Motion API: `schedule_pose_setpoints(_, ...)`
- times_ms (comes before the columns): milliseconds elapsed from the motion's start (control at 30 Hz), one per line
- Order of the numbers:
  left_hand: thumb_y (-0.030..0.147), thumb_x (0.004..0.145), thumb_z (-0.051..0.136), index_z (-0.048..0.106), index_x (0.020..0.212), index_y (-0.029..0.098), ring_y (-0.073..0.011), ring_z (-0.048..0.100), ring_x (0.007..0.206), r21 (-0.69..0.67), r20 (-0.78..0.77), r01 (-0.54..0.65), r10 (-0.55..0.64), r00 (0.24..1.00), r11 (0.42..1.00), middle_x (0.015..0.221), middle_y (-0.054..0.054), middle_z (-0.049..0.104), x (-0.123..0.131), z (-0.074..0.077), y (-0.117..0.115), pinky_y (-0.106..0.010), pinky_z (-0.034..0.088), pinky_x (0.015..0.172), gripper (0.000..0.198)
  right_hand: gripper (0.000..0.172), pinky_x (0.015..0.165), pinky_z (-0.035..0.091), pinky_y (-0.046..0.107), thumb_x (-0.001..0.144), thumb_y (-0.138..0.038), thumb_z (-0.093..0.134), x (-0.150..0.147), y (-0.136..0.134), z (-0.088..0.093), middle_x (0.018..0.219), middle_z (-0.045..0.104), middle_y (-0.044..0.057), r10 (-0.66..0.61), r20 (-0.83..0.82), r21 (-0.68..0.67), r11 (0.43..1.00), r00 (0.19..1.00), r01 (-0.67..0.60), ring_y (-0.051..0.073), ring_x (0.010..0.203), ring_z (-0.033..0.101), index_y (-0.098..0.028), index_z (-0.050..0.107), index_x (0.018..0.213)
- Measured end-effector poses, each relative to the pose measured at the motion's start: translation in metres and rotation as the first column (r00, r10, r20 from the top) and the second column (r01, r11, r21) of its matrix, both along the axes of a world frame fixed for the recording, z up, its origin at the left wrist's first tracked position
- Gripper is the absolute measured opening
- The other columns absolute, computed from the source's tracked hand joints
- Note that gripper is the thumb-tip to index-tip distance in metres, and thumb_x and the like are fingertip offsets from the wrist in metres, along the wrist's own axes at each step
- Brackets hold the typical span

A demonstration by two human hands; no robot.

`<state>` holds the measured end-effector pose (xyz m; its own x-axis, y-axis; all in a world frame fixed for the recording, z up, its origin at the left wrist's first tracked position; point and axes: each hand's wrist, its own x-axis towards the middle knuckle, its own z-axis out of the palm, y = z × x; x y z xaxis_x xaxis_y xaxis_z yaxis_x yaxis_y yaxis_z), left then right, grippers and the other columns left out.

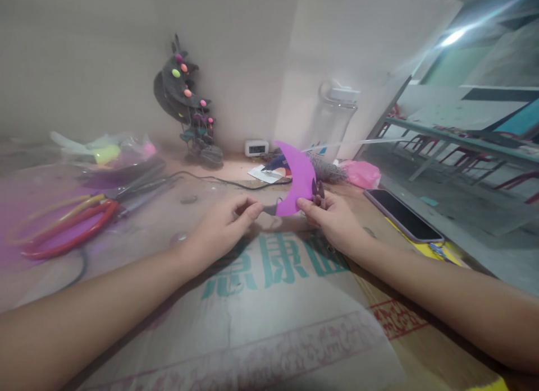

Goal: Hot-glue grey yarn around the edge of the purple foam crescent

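My right hand [332, 214] pinches the lower end of a purple crescent-shaped foam piece [298, 178], which stands upright above the cardboard sheet [278, 301]. A couple of small dark pieces show between its fingers. My left hand [225, 222] rests on the cardboard just left of the crescent, fingers curled together in a pinch; what they hold is too small to make out. Both forearms reach in from the bottom corners.
Red and yellow handled scissors or pliers [71, 222] lie at the left by plastic bags [105, 152]. A dark felt ornament with coloured beads [185, 99] leans on the wall. Behind the crescent lies a glue gun [275, 164] with a cable, a small clock [256, 148], a clear bottle [337, 119]. A phone [402, 214] lies at the right.
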<state>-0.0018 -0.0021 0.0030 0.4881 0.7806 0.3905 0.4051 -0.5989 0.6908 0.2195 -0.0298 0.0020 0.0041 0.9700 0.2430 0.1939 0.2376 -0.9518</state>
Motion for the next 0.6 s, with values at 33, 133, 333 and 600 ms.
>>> schedule_pose_setpoints(33, 0.037, 0.094, 0.045, 0.062, 0.085, 0.019, -0.0161, 0.058, 0.075, -0.007, 0.004, 0.008, -0.007, 1.0, 1.0, 0.08, 0.0, 0.065, 0.0002, -0.0002, -0.0001, -0.026, 0.043, 0.068, 0.026, 0.031, 0.049, 0.028, 0.024, 0.076, -0.046, 0.07, 0.0002, -0.0002, -0.0002, 0.053, 0.038, -0.007, -0.006, 0.017, 0.005, 1.0, 1.0, 0.006, 0.008, 0.048, 0.031, -0.018, 0.058, 0.074)
schedule_pose_setpoints(133, 0.037, 0.091, 0.051, 0.064, 0.091, 0.02, -0.0169, 0.061, 0.08, -0.019, 0.012, 0.01, -0.01, 1.0, 1.0, 0.086, -0.001, 0.068, 0.001, -0.0013, -0.0005, -0.027, 0.045, 0.072, 0.022, 0.029, 0.049, 0.028, 0.023, 0.078, -0.044, 0.067, 0.0005, -0.0008, -0.0006, 0.055, 0.038, -0.007, -0.01, 0.066, 0.018, 1.0, 0.998, 0.009, 0.007, 0.049, 0.031, -0.018, 0.057, 0.072)
schedule_pose_setpoints(333, 0.036, 0.09, 0.051, 0.065, 0.088, 0.019, -0.017, 0.062, 0.077, -0.037, 0.0, 0.007, -0.007, 1.0, 0.999, 0.083, -0.001, 0.069, 0.0019, -0.0017, -0.0002, -0.027, 0.045, 0.07, 0.022, 0.028, 0.049, 0.027, 0.024, 0.079, -0.043, 0.065, -0.0014, -0.0018, 0.0016, 0.057, 0.04, -0.006, -0.014, 0.137, 0.061, 0.998, 0.99, 0.006, 0.008, 0.051, 0.032, -0.017, 0.056, 0.07)
schedule_pose_setpoints(600, 0.035, 0.088, 0.052, 0.064, 0.097, 0.021, -0.0201, 0.063, 0.083, -0.061, 0.012, -0.026, 0.027, 1.0, 0.998, 0.09, -0.004, 0.07, 0.0021, -0.0029, -0.0014, -0.032, 0.049, 0.074, 0.021, 0.032, 0.048, 0.024, 0.025, 0.08, -0.047, 0.064, 0.0018, -0.0011, -0.0024, 0.056, 0.036, -0.007, -0.021, 0.109, 0.066, 0.998, 0.994, 0.014, 0.008, 0.05, 0.029, -0.019, 0.052, 0.071)
